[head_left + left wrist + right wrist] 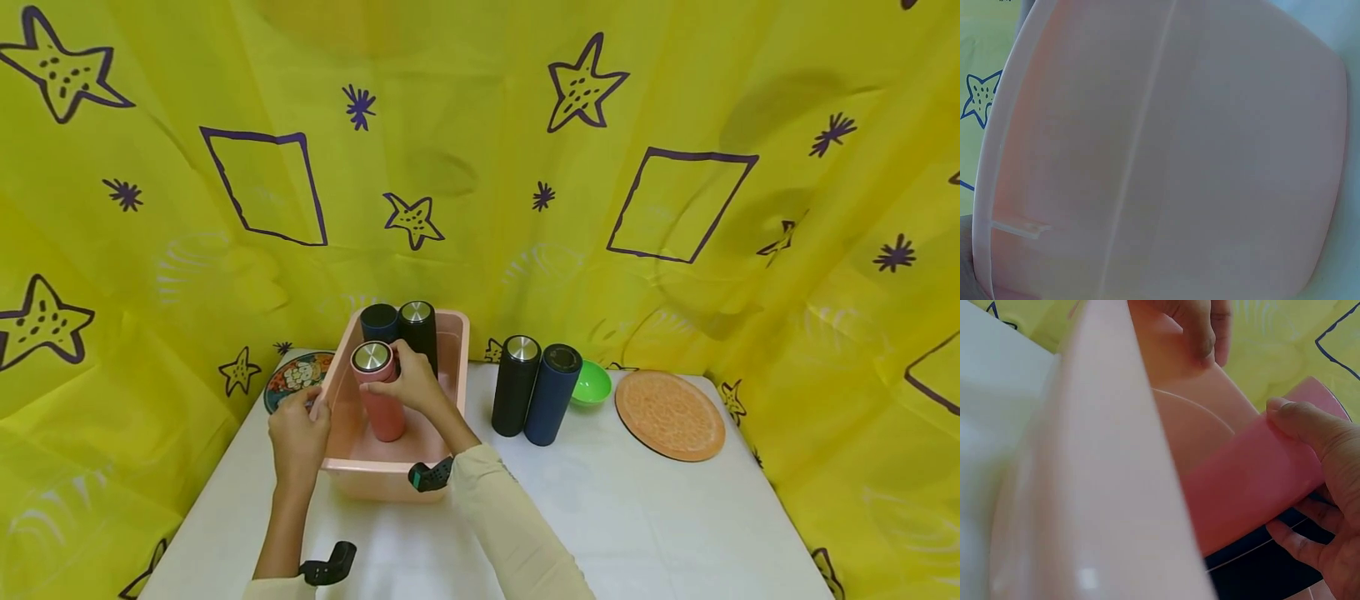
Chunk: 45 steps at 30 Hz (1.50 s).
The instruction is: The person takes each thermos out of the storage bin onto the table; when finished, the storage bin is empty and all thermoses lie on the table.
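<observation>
A pink flask (377, 392) with a steel cap stands upright inside a pink plastic bin (375, 481) at the left middle of the table. My right hand (411, 385) grips the flask near its top; in the right wrist view its thumb and fingers (1316, 434) wrap the pink flask (1254, 487). My left hand (300, 433) holds the bin's left rim, its fingers (1200, 325) curled over the wall. Behind the pink flask a dark blue flask (378, 322) and a black flask (417, 325) stand in the bin. The left wrist view shows only the bin's outer wall (1179, 156).
To the right of the bin stand a black flask (515, 385) and a blue flask (552, 393), with a green bowl (592, 382) behind them. Farther right lies an orange plate (670, 414). A patterned plate (295, 377) lies left of the bin. Yellow cloth hangs all round.
</observation>
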Tool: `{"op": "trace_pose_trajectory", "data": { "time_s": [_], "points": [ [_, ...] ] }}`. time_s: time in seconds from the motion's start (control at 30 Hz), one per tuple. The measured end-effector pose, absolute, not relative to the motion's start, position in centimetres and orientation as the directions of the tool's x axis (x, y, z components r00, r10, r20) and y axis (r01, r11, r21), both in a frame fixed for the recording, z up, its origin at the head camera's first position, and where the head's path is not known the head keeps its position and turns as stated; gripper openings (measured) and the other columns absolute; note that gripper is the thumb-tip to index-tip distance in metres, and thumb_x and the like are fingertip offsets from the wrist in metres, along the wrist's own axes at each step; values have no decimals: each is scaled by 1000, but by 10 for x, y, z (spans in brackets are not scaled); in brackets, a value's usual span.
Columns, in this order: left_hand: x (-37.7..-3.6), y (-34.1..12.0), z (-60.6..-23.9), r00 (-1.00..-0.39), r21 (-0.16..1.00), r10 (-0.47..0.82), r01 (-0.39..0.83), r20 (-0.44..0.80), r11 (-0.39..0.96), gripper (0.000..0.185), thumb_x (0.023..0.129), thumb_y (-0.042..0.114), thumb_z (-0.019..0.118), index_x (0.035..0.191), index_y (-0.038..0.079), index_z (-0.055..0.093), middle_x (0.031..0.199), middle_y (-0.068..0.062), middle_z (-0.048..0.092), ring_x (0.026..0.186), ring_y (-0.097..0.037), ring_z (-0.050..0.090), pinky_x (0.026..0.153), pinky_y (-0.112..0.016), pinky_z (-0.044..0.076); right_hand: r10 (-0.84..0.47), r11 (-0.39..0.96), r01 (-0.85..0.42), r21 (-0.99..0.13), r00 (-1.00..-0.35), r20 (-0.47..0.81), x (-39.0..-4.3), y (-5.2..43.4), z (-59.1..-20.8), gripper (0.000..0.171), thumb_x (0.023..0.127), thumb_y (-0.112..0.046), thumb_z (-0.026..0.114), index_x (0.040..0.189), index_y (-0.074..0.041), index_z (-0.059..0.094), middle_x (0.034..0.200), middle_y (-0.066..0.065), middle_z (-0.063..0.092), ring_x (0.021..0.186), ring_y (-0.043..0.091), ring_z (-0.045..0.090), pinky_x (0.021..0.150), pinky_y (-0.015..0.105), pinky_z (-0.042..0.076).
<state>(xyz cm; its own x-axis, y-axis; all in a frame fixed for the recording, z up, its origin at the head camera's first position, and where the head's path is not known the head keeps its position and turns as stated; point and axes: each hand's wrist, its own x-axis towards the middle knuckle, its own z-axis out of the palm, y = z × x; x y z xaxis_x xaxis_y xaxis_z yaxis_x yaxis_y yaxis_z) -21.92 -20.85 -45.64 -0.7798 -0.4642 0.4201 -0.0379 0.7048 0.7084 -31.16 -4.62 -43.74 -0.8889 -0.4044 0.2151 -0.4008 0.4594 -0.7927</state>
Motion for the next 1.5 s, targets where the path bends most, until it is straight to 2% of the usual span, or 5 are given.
{"op": "trace_pose_trajectory", "data": {
  "time_s": [0.33, 0.8, 1.13, 1.33, 1.5],
  "points": [
    [-218, -208, -456, -774, 709, -464, -27, 432, 705, 27, 87, 5, 64, 110, -9, 68, 104, -32, 68, 90, -46, 66, 77, -57, 55, -391, 477, -413, -776, -890, 234, -312, -43, -432, 62, 74, -35, 85, 117, -7, 51, 112, 10, 69, 100, 18, 65, 83, 25, 55],
    [-219, -209, -455, -771, 708, -463, -22, 438, 706, 27, 87, 5, 63, 109, -9, 68, 105, -32, 67, 93, -47, 66, 77, -58, 55, -351, 405, -464, -788, -875, 334, -308, -30, -387, 61, 75, -38, 82, 119, -6, 53, 109, 8, 68, 94, 16, 65, 77, 21, 55],
    [-219, -209, -457, -767, 710, -457, -3, 450, 704, 26, 86, 3, 64, 109, -9, 68, 103, -33, 67, 88, -46, 68, 74, -57, 56, -326, 415, -539, -733, -840, 433, -300, -16, -354, 63, 74, -39, 81, 121, -6, 54, 108, 8, 69, 92, 17, 66, 75, 22, 55],
    [-219, -209, -457, -764, 708, -457, 0, 455, 706, 25, 86, 3, 64, 108, -9, 69, 103, -33, 68, 88, -46, 67, 74, -57, 55, -290, 358, -558, -749, -829, 478, -292, -4, -335, 62, 75, -35, 80, 122, -4, 54, 106, 10, 70, 88, 19, 67, 69, 22, 56],
    [-219, -209, -458, -756, 703, -453, 13, 472, 711, 25, 85, 2, 64, 106, -10, 69, 101, -33, 68, 86, -46, 68, 72, -58, 55, -262, 281, -601, -748, -798, 543, -287, 10, -320, 59, 76, -26, 81, 122, -2, 53, 108, 13, 68, 95, 21, 66, 74, 25, 58]
  ]
}}
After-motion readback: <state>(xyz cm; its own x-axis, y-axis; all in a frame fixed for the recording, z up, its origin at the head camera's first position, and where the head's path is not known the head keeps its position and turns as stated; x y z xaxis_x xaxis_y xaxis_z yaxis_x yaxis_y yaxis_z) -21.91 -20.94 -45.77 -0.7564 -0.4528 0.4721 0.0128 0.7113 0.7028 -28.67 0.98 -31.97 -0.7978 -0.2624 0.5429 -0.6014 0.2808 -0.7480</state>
